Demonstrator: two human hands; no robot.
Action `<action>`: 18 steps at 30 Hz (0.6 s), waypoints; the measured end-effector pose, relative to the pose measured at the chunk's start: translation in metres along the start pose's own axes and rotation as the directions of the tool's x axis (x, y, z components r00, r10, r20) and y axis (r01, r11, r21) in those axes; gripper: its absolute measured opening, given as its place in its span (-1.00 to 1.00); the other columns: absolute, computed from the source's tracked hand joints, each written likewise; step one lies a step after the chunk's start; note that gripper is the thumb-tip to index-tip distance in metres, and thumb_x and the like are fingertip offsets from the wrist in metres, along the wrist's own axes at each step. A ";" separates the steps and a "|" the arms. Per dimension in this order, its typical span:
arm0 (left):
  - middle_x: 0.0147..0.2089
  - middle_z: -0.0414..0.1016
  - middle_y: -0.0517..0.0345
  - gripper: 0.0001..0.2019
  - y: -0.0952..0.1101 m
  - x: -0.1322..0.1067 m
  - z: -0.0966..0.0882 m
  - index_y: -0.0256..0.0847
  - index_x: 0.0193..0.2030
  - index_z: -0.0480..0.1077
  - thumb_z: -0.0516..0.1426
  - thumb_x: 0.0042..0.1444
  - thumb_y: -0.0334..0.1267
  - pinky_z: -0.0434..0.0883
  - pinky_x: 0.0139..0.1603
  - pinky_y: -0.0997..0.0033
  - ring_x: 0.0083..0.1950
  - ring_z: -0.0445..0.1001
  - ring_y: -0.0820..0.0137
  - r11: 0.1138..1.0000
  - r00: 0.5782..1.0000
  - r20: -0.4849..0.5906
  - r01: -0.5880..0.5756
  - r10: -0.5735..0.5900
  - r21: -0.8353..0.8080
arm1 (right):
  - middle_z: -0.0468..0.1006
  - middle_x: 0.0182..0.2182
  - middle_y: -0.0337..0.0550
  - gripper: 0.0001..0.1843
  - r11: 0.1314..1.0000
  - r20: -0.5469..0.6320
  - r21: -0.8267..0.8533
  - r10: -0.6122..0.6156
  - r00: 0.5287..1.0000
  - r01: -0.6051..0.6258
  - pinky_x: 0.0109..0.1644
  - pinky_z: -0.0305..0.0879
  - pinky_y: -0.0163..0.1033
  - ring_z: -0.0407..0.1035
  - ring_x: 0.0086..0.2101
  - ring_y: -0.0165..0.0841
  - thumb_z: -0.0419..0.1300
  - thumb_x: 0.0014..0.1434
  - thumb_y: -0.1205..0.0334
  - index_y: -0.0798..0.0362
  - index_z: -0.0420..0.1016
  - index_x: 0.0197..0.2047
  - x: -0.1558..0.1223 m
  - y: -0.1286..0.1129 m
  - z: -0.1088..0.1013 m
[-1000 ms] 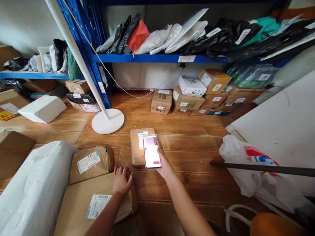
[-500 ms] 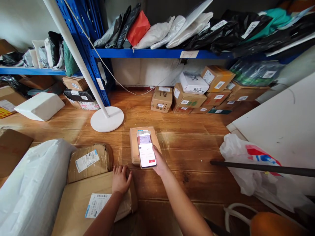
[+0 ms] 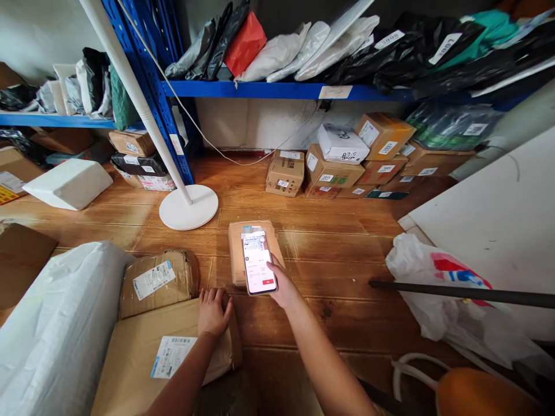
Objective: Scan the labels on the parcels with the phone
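Note:
My right hand is closed around a smartphone, its thumb over the right side of the lit screen. The phone is above a small cardboard box on the wooden floor and hides much of that box's top. On the corner of a large cardboard box rests my left hand, fingers spread a little and holding nothing. That large box bears a white shipping label. Behind it lies a dented, taped box with its own label.
A white pole stand rises before the blue shelf full of parcels. Labelled boxes line the wall. A white wrapped package lies at left. To the right are a dark bar and a plastic bag.
My right thumb has moved onto the phone's screen, and the picture in the screen's upper part has changed. My left hand stays on the large box.

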State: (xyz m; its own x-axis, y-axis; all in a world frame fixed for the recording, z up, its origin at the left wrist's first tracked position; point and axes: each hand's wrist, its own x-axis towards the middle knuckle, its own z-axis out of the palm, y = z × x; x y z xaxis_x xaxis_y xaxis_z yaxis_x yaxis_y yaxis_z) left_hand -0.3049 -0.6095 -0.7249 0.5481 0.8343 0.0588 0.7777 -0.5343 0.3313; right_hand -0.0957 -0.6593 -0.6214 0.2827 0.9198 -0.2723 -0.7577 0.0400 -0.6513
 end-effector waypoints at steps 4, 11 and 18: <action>-0.12 0.49 0.01 -0.70 -0.002 0.001 0.002 -0.18 -0.06 0.45 0.02 0.25 -0.08 0.11 0.33 -0.07 0.00 0.41 0.14 1.000 1.000 0.002 0.001 -0.001 0.002 | 0.64 0.02 -0.16 -0.26 1.000 0.122 -0.019 0.023 0.992 -0.021 0.19 0.31 0.14 0.49 0.04 -0.04 0.32 -0.23 0.45 -0.13 0.43 0.09 -0.019 -0.007 0.000; -0.10 0.48 0.00 -0.71 0.001 -0.001 0.005 -0.16 -0.06 0.45 0.03 0.23 -0.07 0.08 0.35 -0.08 0.04 0.41 0.13 0.999 1.000 0.015 0.027 -0.026 -0.040 | 0.56 0.11 -0.07 -0.19 0.996 0.184 -0.090 0.045 0.982 -0.028 0.21 0.24 0.17 0.48 0.04 -0.01 0.39 -0.19 0.40 -0.15 0.36 0.17 -0.045 -0.009 -0.001; 0.16 0.29 -0.18 -0.55 -0.041 0.003 -0.018 -0.25 0.20 0.26 0.03 0.23 -0.10 0.25 0.26 0.04 0.23 0.27 0.12 0.931 0.907 -0.247 0.288 -0.341 -0.226 | 0.52 0.15 0.04 -0.17 0.984 0.028 -0.062 0.171 0.985 -0.169 0.20 0.21 0.24 0.45 0.06 0.09 0.33 -0.24 0.25 -0.14 0.38 0.19 -0.088 0.002 -0.023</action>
State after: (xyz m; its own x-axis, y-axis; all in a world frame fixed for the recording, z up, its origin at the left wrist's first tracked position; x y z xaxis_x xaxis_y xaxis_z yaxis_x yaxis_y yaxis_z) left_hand -0.3403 -0.5826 -0.7217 0.1561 0.9724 0.1734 0.8122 -0.2263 0.5378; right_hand -0.1093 -0.7493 -0.6150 0.1319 0.9238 -0.3595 -0.7566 -0.1405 -0.6386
